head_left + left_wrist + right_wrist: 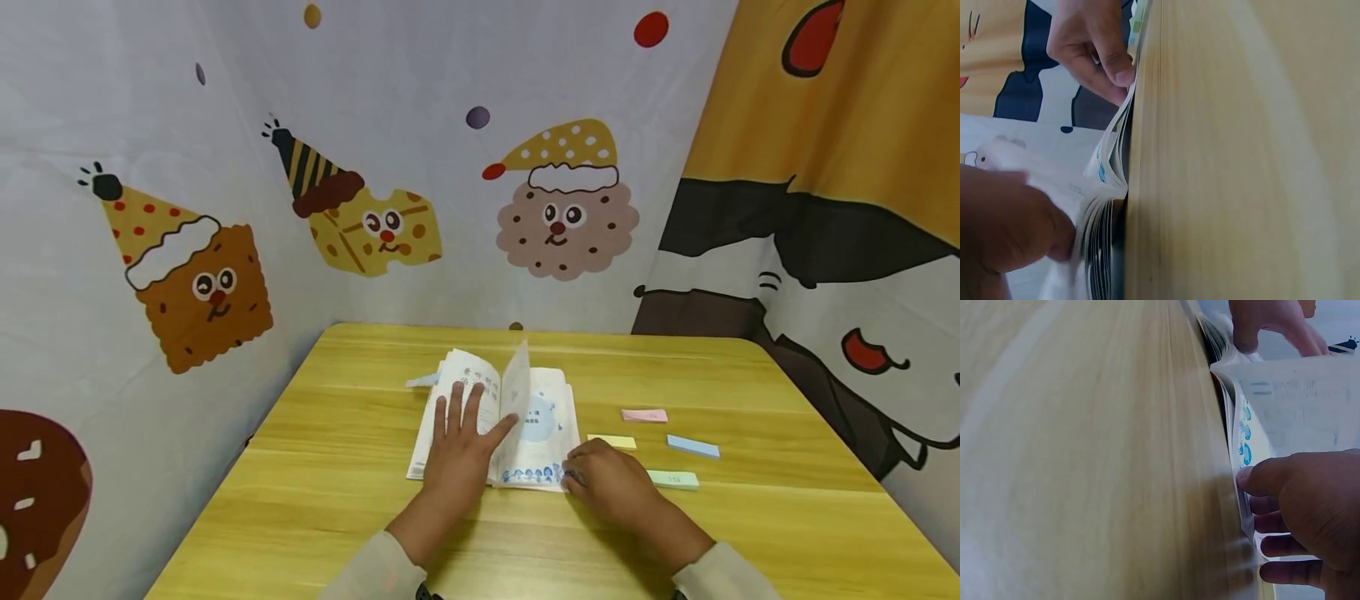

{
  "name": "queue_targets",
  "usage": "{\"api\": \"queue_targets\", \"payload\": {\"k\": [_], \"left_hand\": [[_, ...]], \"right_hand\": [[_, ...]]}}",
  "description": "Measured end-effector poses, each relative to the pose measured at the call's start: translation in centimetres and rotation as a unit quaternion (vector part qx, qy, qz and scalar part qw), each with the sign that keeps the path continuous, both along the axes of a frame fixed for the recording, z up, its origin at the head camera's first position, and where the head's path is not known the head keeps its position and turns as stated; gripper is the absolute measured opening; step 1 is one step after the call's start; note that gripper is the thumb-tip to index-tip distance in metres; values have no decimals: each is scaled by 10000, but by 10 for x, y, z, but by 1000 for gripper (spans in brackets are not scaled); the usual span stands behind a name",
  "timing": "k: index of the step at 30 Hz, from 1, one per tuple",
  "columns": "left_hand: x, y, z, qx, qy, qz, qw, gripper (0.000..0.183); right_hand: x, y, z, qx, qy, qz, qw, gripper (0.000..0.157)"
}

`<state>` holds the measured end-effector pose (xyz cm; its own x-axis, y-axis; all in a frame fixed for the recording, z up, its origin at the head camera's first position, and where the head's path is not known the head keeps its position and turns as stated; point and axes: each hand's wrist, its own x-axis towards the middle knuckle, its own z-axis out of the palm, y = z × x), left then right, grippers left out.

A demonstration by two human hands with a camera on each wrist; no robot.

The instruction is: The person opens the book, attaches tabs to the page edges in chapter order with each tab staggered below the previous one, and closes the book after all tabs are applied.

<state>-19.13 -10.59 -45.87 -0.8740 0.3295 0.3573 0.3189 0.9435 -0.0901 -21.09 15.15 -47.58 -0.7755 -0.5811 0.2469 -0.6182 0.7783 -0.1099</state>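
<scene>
An open book point(536, 458) lies on the wooden table, its right page printed with a blue circle and a row of blue figures. One thin leaf point(516, 379) stands up near the spine. My left hand point(459, 446) rests on the left page with fingers spread, its thumb against the standing leaf. At the lower right corner of the book, my right hand point(611, 482) pinches the page edge; in the right wrist view its thumb point(1266, 478) lies on top of the page and the other fingers are by the edge. A pale blue strip point(422, 381) sticks out at the book's left.
Right of the book lie small sticky-note pads: pink point(643, 415), yellow point(613, 442), blue point(693, 447) and green point(675, 479). The green and yellow ones are close to my right hand. A curtain with cartoon prints point(450, 300) hangs behind the wooden table point(322, 500).
</scene>
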Motion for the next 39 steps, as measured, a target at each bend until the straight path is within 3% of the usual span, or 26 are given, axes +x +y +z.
{"api": "queue_targets", "payload": {"k": [3,5,6,11,13,15,18,21,23,25,28,30,34,36,39], "left_hand": [[2,1,0,-85,-113,-519,9986,58],[3,2,-1,21,-284,-683,9973,40],[3,3,-1,151,-401,-679,9968,40],[6,6,-3,751,-1016,-103,9919,88],[6,6,-3,878,-1102,158,9899,91],[6,7,-4,1077,-1102,403,9872,83],[4,6,-4,1477,-700,752,9837,75],[2,3,-6,1721,-130,1032,9796,82],[1,1,-8,1608,64,1192,9797,91],[0,-1,-9,1286,-25,1225,9841,95],[0,-2,-9,596,-322,826,9943,89],[1,-1,-7,214,-494,275,9982,80],[5,0,-6,-28,-848,-641,9943,63],[7,0,-6,-31,-927,-842,9921,58],[7,0,-6,-3,-999,-897,9909,58]], "right_hand": [[0,0,0,-11,-44,8,10000,13],[0,1,1,-35,-79,3,10000,13],[0,1,1,-39,-93,5,9999,13],[1,0,0,-54,-176,24,9998,13],[1,0,-1,-43,-180,28,9998,13],[2,0,-1,-47,-161,33,9999,12],[3,0,-2,-40,-172,-5,9998,12],[4,0,-1,11,-211,-36,9998,13],[4,0,-1,24,-238,-39,9997,14],[4,0,0,52,-223,-32,9997,14],[4,0,1,54,-170,-14,9998,14],[4,1,2,72,-138,-2,9999,14],[4,0,4,102,-116,9,9999,14],[4,0,5,102,-108,-5,9999,15],[4,2,6,58,-162,-74,9998,14]]}}
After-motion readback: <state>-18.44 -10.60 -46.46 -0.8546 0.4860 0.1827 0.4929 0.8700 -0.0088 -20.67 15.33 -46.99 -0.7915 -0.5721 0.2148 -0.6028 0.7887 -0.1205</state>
